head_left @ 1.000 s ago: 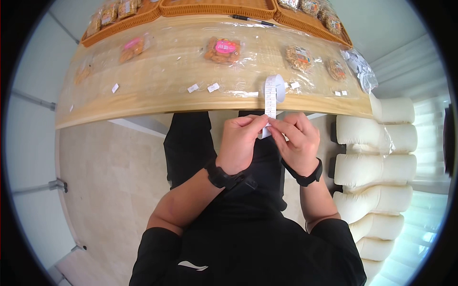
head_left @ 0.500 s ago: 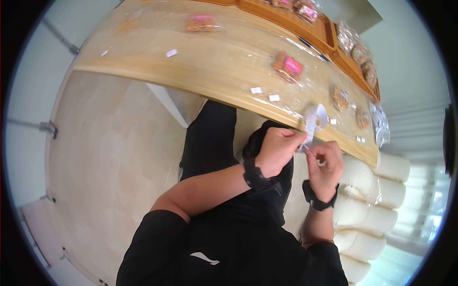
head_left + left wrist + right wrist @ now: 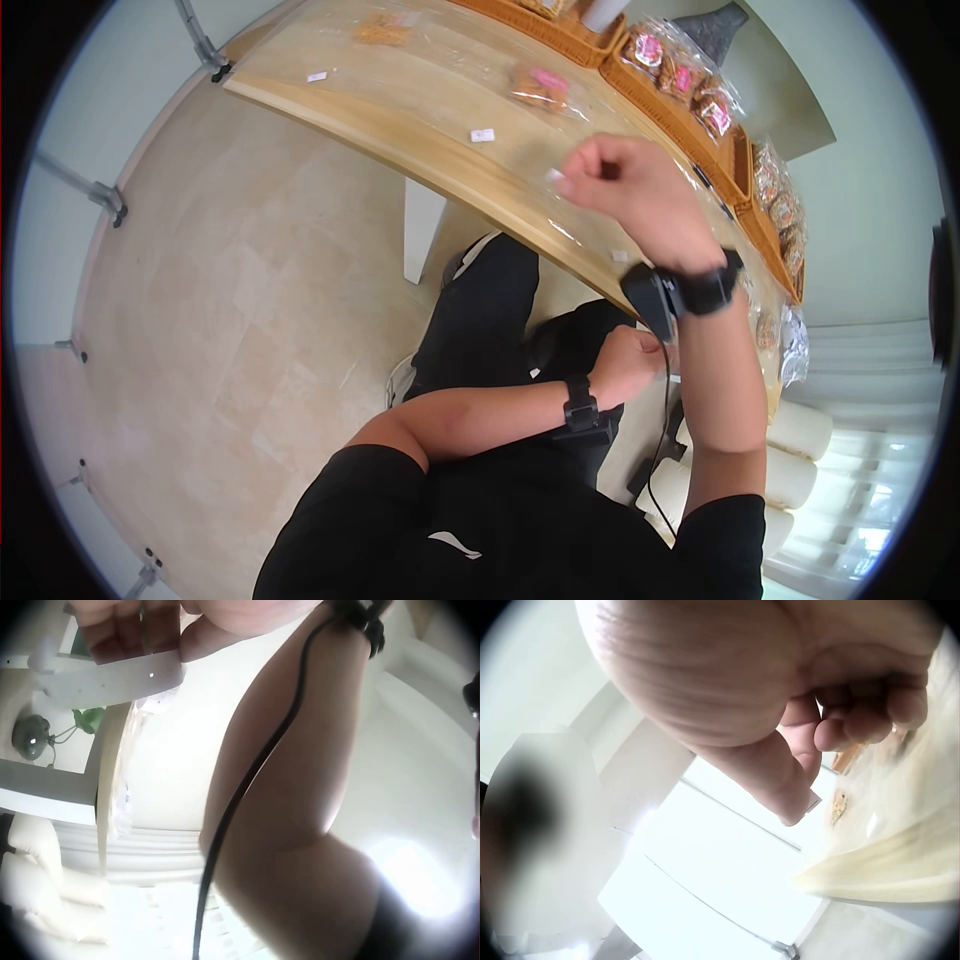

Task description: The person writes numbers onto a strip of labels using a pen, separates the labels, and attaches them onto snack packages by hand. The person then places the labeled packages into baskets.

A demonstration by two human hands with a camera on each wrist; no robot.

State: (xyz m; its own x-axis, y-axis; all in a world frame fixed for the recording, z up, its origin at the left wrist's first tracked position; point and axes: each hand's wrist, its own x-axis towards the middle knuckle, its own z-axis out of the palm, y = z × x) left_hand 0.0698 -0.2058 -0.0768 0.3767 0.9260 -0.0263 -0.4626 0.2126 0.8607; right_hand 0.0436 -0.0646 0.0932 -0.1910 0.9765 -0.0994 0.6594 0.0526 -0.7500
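Note:
My right hand [image 3: 630, 190] is raised over the wooden table [image 3: 350, 118], pinching a small white label [image 3: 553, 176] between thumb and index finger. In the right wrist view a corner of that label [image 3: 814, 800] peeks out past the thumb. Low by the table's front edge, beside my knee, is my left hand [image 3: 626, 366]. It holds a curling strip of label tape [image 3: 105, 684] at one end, seen in the left wrist view with fingers behind it. Bagged snacks [image 3: 540, 88] with a pink tag lie beyond the right hand, and a white label [image 3: 482, 135] lies before them.
Wicker trays [image 3: 735, 165] of packaged snacks line the table's far side, a black pen [image 3: 703, 178] beside them. Another snack bag [image 3: 385, 28] and label [image 3: 317, 77] lie further left. A cream cushioned seat [image 3: 800, 430] stands right. A black cable [image 3: 655, 470] hangs along the right forearm.
The hands have parted: the right hand has moved up and left over the table with a label, while the left keeps the tape low. The head view has turned toward the left.

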